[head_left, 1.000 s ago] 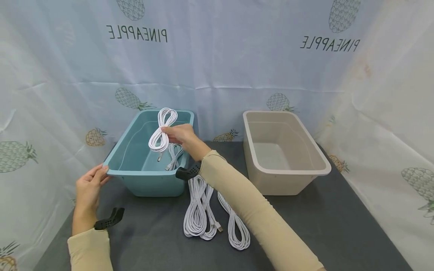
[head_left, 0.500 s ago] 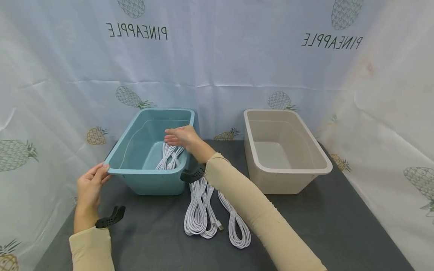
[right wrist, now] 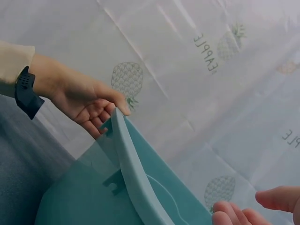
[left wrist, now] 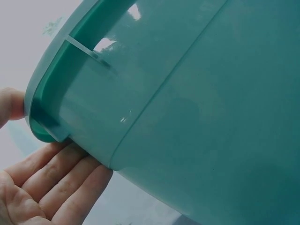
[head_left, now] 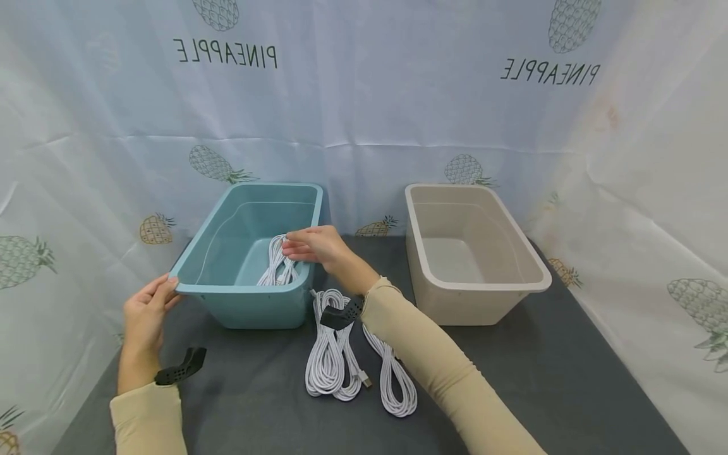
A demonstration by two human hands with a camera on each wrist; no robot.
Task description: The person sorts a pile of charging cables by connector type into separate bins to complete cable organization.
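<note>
My left hand point(head_left: 145, 313) pinches the near left corner of a teal plastic tub point(head_left: 256, 309). In the left wrist view its thumb lies on the rim's outer top and the fingers point(left wrist: 70, 187) reach beneath. Above the tub's right rim hovers my right hand point(head_left: 320, 245), fingers extended and holding nothing. Coiled white cables point(head_left: 275, 258) lie inside the tub, partly behind that hand. On the dark table, two more white coils are in front: one cable bundle point(head_left: 325, 370) with a visible USB plug, and another cable bundle point(head_left: 400, 395) to its right, partly covered by the right arm.
A beige plastic tub point(head_left: 478, 306) stands to the right, apart from the teal one. Behind both hangs a pale curtain point(head_left: 364, 95) with pineapple prints. The dark table point(head_left: 546, 385) extends along the front and right.
My right hand has let go of a white cable coil, which dropped into the teal tub beside the other. That hand then moved back toward the right rim. My left hand stayed put.
</note>
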